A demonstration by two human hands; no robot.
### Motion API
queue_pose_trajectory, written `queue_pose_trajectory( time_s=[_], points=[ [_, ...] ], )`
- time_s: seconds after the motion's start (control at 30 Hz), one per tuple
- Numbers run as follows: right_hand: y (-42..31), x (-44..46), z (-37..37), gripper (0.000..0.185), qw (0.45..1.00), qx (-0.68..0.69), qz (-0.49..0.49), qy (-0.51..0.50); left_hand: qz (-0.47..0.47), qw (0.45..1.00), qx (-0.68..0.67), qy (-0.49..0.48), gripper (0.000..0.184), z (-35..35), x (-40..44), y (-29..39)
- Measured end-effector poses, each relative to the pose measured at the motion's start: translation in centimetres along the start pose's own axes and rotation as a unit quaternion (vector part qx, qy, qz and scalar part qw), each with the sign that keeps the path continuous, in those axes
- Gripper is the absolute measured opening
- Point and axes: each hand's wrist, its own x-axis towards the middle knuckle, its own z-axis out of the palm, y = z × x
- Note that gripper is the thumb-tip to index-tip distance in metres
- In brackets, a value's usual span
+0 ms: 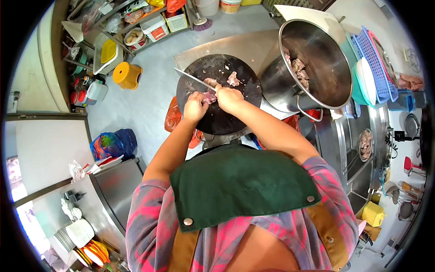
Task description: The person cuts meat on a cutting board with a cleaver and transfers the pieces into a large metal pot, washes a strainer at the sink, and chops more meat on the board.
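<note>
My right hand [229, 99] is closed round the handle of a knife, whose long blade [192, 78] points up and to the left across the round dark chopping board [235, 119]. Close beside it, my left hand [195, 107] has its fingers closed on a piece of raw meat [210, 96] lying on the board. Another bit of meat shows just beyond the blade. A small pale lump of meat [233, 79] and scattered scraps lie farther back on the board.
Right of the board stands a tall steel pot [283, 86] with meat pieces inside. Blue and teal baskets [371, 63] are behind it. A steel sink [358, 154] holds a bowl of meat. On the floor at left are a yellow stool [127, 75] and a blue bag [125, 141].
</note>
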Motion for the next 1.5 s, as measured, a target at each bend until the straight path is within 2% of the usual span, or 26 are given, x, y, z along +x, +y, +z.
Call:
queue_pose_trajectory(
  time_s=[0.17,0.23,0.3,0.37,0.4,0.47,0.53,0.57,0.6,0.7,0.73,0.77,0.83,0.87,0.97,1.0,1.1,1.2,1.27,1.37,1.4,1.5],
  points=[
    [3.4,-4.4,-1.0,0.017,1.000,0.003,0.014,-0.013,0.005,1.000,-0.004,-0.018,0.009,0.4,0.0,-1.7],
    [5.4,-6.9,-2.0,0.021,1.000,0.009,0.003,0.018,0.025,0.999,-0.005,-0.023,0.008,-0.6,0.3,-0.9],
    [6.6,-8.9,-2.9,0.022,0.998,0.037,0.026,0.047,0.006,0.999,-0.023,-0.029,0.021,-1.4,2.6,0.1],
    [7.0,-10.2,-3.5,0.023,0.989,0.082,0.079,0.094,0.051,0.997,-0.038,-0.049,0.030,-1.4,5.6,1.0],
    [7.4,-10.5,-3.4,0.024,0.982,0.100,0.083,0.139,0.076,0.993,0.010,-0.093,0.031,-0.9,6.5,0.9],
    [8.1,-11.2,-3.8,0.024,0.971,0.154,0.095,0.157,0.127,0.970,0.107,-0.178,0.034,-0.1,8.1,0.7],
    [8.7,-12.3,-4.3,0.024,0.961,0.197,0.069,0.181,0.036,0.963,0.114,-0.241,0.034,-0.4,9.6,1.7],
    [8.9,-13.3,-4.7,0.024,0.969,0.180,0.073,0.154,-0.009,0.955,0.117,-0.272,0.034,-0.6,10.2,2.0],
    [9.0,-14.4,-5.1,0.023,0.975,0.164,0.077,0.126,-0.018,0.962,0.136,-0.238,0.030,-0.5,10.2,2.0],
    [8.8,-17.0,-5.7,0.021,0.993,0.081,0.081,0.009,-0.150,0.965,-0.084,-0.201,0.031,1.4,9.8,-2.5],
    [9.5,-17.6,-4.4,0.020,0.996,0.067,0.051,0.018,-0.193,0.970,-0.041,-0.141,0.032,-0.6,9.3,-0.3],
    [10.1,-17.7,-2.9,0.022,0.997,0.065,0.041,0.008,-0.277,0.924,-0.217,-0.152,0.029,1.0,9.2,-3.5],
    [10.1,-17.2,-1.2,0.024,0.995,0.077,0.036,-0.050,-0.249,0.890,-0.362,-0.118,0.022,0.3,8.7,-4.3],
    [9.8,-16.5,-0.6,0.026,0.994,0.073,0.024,-0.072,-0.230,0.892,-0.373,-0.111,0.021,0.8,8.5,-5.5],
    [8.1,-14.5,0.0,0.027,0.983,0.149,0.049,-0.095,-0.283,0.793,-0.530,-0.100,0.018,-1.2,7.9,-3.4],
    [7.8,-13.9,0.1,0.027,0.982,0.164,0.059,-0.077,-0.313,0.771,-0.543,-0.113,0.018,-1.6,7.8,-3.1],
    [7.7,-12.3,0.5,0.028,0.978,0.185,0.092,-0.020,-0.306,0.713,-0.625,-0.082,0.019,-2.5,7.1,-2.0],
    [8.5,-11.5,0.6,0.030,0.974,0.183,0.119,0.055,-0.318,0.695,-0.641,-0.072,0.019,-2.5,6.4,-1.7],
    [9.5,-11.2,-0.1,0.031,0.976,0.168,0.121,0.067,-0.320,0.676,-0.660,-0.067,0.018,-2.5,6.2,-0.5],
    [8.9,-11.4,-2.0,0.027,0.971,0.180,0.118,0.105,-0.323,0.774,-0.541,-0.058,0.018,-1.4,6.1,0.4],
    [8.3,-11.4,-2.6,0.026,0.969,0.189,0.118,0.110,-0.270,0.821,-0.502,-0.043,0.017,-0.1,5.8,-0.1],
    [7.8,-10.8,-2.9,0.023,0.960,0.224,0.117,0.124,-0.235,0.907,-0.341,-0.079,0.009,2.1,4.7,-1.8]
  ],
)
